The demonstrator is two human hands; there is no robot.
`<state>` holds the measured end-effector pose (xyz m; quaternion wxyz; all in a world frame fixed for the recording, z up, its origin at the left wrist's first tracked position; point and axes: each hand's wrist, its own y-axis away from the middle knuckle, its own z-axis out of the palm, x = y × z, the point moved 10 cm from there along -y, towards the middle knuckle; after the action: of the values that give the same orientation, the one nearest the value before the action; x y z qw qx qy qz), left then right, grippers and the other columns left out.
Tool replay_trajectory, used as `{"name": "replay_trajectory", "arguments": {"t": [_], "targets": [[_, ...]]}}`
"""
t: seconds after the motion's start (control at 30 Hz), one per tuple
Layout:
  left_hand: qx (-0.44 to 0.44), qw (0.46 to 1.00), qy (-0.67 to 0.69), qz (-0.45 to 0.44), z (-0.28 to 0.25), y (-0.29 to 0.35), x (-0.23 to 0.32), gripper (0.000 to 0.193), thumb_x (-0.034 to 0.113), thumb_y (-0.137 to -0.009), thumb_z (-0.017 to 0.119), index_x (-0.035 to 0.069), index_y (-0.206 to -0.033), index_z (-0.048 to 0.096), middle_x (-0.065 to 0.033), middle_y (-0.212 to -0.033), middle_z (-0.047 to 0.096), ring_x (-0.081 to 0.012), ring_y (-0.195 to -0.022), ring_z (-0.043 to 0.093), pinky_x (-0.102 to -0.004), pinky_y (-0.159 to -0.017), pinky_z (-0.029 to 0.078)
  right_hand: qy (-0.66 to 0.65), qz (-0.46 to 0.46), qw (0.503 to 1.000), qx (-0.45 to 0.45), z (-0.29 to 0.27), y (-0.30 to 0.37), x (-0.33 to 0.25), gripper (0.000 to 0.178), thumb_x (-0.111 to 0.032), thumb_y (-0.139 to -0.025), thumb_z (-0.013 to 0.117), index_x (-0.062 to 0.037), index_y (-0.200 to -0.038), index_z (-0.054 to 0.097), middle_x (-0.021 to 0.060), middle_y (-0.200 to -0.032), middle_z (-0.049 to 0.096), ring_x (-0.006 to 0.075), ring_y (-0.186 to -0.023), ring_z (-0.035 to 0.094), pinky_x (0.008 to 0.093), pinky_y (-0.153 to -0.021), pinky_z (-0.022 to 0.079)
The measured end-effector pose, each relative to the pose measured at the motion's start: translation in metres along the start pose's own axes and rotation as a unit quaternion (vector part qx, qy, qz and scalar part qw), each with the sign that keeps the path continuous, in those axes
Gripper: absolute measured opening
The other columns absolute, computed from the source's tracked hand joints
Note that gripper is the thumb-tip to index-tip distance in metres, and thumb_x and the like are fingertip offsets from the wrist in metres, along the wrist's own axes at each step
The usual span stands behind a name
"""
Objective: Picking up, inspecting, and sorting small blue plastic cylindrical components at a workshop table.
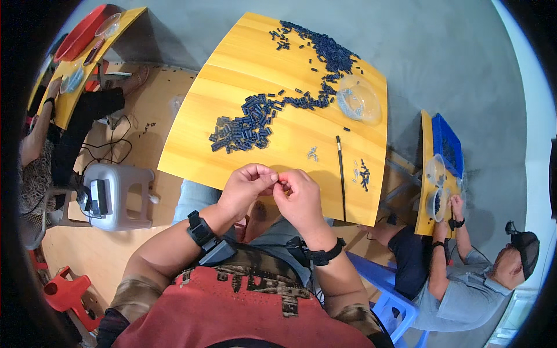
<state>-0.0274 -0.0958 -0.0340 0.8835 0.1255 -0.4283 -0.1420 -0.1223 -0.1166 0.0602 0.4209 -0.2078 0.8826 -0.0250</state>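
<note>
Just over the near edge of the yellow table (232, 69), my left hand (249, 188) and my right hand (299, 200) meet with fingertips pinched together. Whatever they pinch is too small and covered to make out. Ahead of them lies a heap of small black cylindrical pieces (243, 124), which trails back to a larger pile (331, 49) at the far edge. Right of my hands are a few small silvery pins (313, 153), a thin black rod (340, 174) with a metal band, and a group of small dark pieces (364, 177).
A clear round bowl (371, 104) with small silvery parts stands at the table's right. On the right a person works at another table with a blue tray (447, 142). At left are another seated person, a grey stool (119, 194), floor cables (110, 145) and a red stool (69, 296).
</note>
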Motion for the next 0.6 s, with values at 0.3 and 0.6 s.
{"name": "replay_trajectory", "arguments": {"t": [0.3,0.6], "targets": [[0.036,0.998,-0.018,0.042,0.005,0.009,0.008,0.021,0.007,-0.087,0.06,-0.001,-0.106,0.061,-0.0062,-0.092,0.065,-0.0116,-0.08,0.06,-0.0247,-0.075,0.05,-0.063,0.041,0.996,0.057,-0.009,0.007,0.003,0.012,-0.001,-0.072,0.063,-0.0003,-0.082,0.055,0.0134,-0.076,0.058,0.0274,-0.067,0.059,0.0351,-0.058,0.049],[-0.004,0.997,-0.062,0.038,0.006,0.014,0.003,0.027,0.007,-0.087,0.058,0.001,-0.114,0.055,-0.0056,-0.092,0.064,-0.0112,-0.081,0.06,-0.0253,-0.075,0.05,-0.114,0.054,0.991,0.037,-0.002,0.028,0.012,0.018,0.0,-0.075,0.064,-0.0018,-0.091,0.057,0.009,-0.075,0.058,0.0161,-0.062,0.058,0.0261,-0.054,0.048]]}}
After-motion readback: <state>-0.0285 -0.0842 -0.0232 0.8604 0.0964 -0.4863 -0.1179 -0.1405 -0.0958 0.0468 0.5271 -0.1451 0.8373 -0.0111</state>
